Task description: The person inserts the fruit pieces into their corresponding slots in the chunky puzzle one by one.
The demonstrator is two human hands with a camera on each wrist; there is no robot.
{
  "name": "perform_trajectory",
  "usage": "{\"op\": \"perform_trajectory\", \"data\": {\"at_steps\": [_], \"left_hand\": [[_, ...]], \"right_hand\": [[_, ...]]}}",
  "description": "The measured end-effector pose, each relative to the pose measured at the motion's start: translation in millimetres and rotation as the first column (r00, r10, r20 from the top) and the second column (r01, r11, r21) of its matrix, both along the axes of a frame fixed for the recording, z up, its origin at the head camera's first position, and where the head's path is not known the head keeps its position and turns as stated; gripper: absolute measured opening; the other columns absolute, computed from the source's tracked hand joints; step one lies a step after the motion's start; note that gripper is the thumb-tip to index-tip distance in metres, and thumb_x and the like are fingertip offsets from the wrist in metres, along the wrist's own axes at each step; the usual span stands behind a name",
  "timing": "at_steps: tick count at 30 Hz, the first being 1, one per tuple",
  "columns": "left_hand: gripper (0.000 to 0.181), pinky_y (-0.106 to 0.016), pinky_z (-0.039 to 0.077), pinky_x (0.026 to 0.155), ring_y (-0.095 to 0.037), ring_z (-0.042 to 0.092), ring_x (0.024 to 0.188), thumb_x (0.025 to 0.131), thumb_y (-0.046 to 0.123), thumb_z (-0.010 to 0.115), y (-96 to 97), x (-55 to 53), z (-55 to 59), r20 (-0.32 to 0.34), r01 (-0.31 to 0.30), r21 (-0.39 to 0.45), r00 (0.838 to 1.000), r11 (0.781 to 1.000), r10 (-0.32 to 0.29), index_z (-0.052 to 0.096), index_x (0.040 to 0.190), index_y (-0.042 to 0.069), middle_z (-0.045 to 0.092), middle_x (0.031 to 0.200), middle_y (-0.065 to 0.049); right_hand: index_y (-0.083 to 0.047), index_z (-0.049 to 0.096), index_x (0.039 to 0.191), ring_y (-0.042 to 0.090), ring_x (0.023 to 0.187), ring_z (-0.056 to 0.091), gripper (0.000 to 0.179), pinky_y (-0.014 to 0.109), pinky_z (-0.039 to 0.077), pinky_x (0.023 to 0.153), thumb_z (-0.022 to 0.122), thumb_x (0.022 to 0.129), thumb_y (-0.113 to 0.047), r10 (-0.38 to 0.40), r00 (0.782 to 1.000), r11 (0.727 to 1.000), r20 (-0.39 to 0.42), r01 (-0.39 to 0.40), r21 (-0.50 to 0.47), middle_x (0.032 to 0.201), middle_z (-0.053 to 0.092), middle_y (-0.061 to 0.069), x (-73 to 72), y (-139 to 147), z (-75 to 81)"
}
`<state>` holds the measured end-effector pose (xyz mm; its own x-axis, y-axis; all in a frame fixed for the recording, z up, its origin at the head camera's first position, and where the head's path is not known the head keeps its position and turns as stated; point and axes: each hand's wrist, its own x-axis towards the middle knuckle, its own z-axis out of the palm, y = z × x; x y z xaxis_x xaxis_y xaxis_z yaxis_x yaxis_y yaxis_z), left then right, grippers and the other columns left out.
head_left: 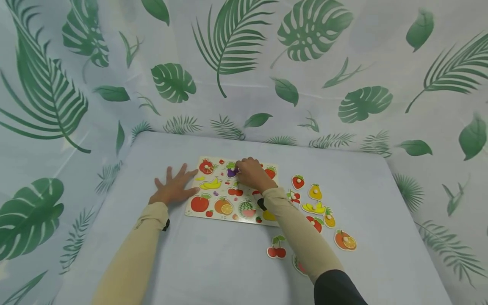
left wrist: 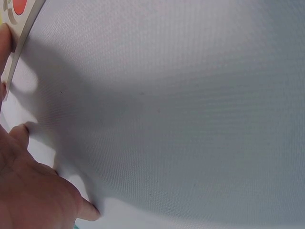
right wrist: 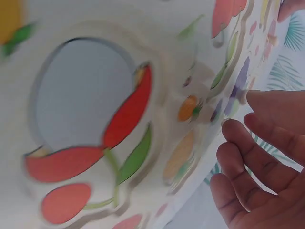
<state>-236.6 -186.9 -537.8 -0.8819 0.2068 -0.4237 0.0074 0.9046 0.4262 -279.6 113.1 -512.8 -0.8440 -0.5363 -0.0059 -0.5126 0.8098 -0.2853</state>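
Note:
A fruit puzzle board point(head_left: 213, 214) lies flat on the cloth-covered table. My left hand point(head_left: 175, 186) spreads its fingers at the left edge, with thumb and forefinger touching the board. In the left wrist view, other fingers of the left hand point(left wrist: 33, 191) rest on the cloth. My right hand point(head_left: 253, 173) reaches over the board's upper middle, pinching the knob of the purple grape piece point(head_left: 231, 173). The right wrist view shows the right hand's point(right wrist: 267, 152) thumb and forefinger at the grape piece's knob point(right wrist: 242, 97); the contact is partly blurred.
Loose fruit pieces lie right of the board, among them a strawberry point(head_left: 298, 182), pear point(head_left: 315, 192), bananas point(head_left: 313, 208), pineapple point(head_left: 329, 218) and orange point(head_left: 345, 240). Cherries point(head_left: 276, 251) and a watermelon piece point(head_left: 299, 266), partly under the right forearm, lie nearer. A leaf-print curtain point(head_left: 244, 101) hangs behind.

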Motion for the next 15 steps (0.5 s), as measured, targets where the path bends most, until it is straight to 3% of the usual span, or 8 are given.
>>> {"op": "perform_trajectory", "data": {"at_steps": [6,15], "left_hand": [[0.082,-0.086,-0.016,0.109,-0.055,-0.024,0.155,0.104,0.054,0.062,-3.5,0.6,-1.0,-0.012,-0.006,-0.005,1.0,1.0,0.006,0.026,0.172,0.027,-0.005,0.18,-0.014],[0.081,-0.086,-0.017,0.108,-0.055,-0.024,0.155,0.104,0.054,0.062,0.0,1.6,-2.8,-0.025,-0.002,0.009,1.0,1.0,0.002,0.027,0.172,0.027,-0.004,0.18,-0.014]], "right_hand": [[0.001,0.074,0.126,0.037,0.107,0.066,0.025,0.053,0.052,0.1,0.068,0.103,-0.008,-0.017,1.0,1.0,-0.002,0.017,-0.021,0.117,0.074,0.017,6.4,15,5.3],[0.004,0.075,0.121,0.038,0.102,0.066,0.025,0.054,0.054,0.097,0.076,0.098,-0.006,-0.039,0.993,0.999,-0.109,0.035,-0.038,0.111,0.075,0.019,18.9,51,13.8]]}}
